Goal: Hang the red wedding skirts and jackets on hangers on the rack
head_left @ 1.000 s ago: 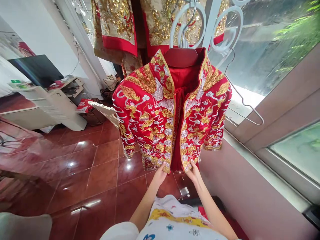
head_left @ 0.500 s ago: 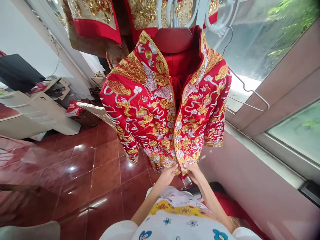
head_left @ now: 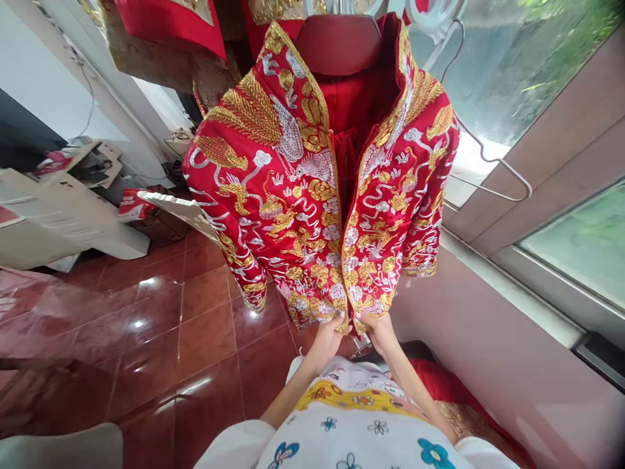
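Observation:
A red jacket (head_left: pixel 303 195) thick with gold and silver embroidery hangs in front of me on a dark red hanger (head_left: pixel 336 42). My left hand (head_left: pixel 328 337) pinches the bottom corner of its left front panel. My right hand (head_left: pixel 378 332) pinches the bottom corner of the right panel. The two lower edges are held together at the hem, while the front gapes open higher up and shows the red lining.
More gold and red garments (head_left: pixel 170 26) hang behind the jacket. An empty wire hanger (head_left: pixel 493 172) dangles by the window (head_left: pixel 576 241) on the right. White shelving (head_left: pixel 63 221) stands at the left on glossy red floor tiles (head_left: pixel 146 326). Red cloth (head_left: pixel 449 391) lies by my feet.
Both hands have drawn the jacket's two front panels together at the hem, closing the lower gap. The view has moved closer to and lower under the jacket.

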`<state>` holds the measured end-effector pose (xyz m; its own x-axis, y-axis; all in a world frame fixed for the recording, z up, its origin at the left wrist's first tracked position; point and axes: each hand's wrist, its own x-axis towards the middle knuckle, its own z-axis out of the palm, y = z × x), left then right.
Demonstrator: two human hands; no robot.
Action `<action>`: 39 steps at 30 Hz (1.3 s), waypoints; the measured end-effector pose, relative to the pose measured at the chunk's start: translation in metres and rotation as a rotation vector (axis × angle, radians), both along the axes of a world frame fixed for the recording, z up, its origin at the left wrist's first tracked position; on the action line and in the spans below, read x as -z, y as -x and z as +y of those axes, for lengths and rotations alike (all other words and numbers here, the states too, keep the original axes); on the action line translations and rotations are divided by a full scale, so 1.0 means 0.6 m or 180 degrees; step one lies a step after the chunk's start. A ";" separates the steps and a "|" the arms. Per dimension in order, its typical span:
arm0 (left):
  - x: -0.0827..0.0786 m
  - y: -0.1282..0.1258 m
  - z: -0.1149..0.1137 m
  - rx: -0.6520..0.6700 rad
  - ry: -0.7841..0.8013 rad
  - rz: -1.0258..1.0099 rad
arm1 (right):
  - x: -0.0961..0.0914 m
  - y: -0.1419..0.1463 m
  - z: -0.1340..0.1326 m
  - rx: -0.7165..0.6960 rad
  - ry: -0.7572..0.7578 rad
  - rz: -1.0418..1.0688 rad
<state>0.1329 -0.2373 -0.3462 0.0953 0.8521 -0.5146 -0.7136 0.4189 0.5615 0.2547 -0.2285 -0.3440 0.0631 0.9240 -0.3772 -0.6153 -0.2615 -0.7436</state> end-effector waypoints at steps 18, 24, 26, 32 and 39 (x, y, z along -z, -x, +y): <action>0.009 -0.010 0.000 0.0058 -0.0357 0.0109 | -0.012 0.018 -0.018 0.0322 -0.0006 -0.0049; 0.014 -0.013 -0.005 0.0015 -0.0478 0.0217 | -0.009 0.020 -0.020 0.0472 0.0242 0.0108; 0.019 -0.014 -0.008 -0.0038 -0.0518 0.0240 | -0.008 0.020 -0.020 0.0451 0.0323 0.0142; 0.041 -0.013 -0.009 -0.0149 -0.0573 0.0346 | -0.001 0.023 -0.015 0.0303 0.0544 0.0220; 0.042 0.003 0.003 0.0069 -0.0633 0.0572 | 0.007 0.021 -0.003 0.0117 0.0369 0.0127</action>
<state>0.1313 -0.2355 -0.3714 0.0370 0.9369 -0.3475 -0.5871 0.3018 0.7512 0.2420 -0.2300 -0.3482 0.0788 0.8713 -0.4843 -0.6546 -0.3212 -0.6844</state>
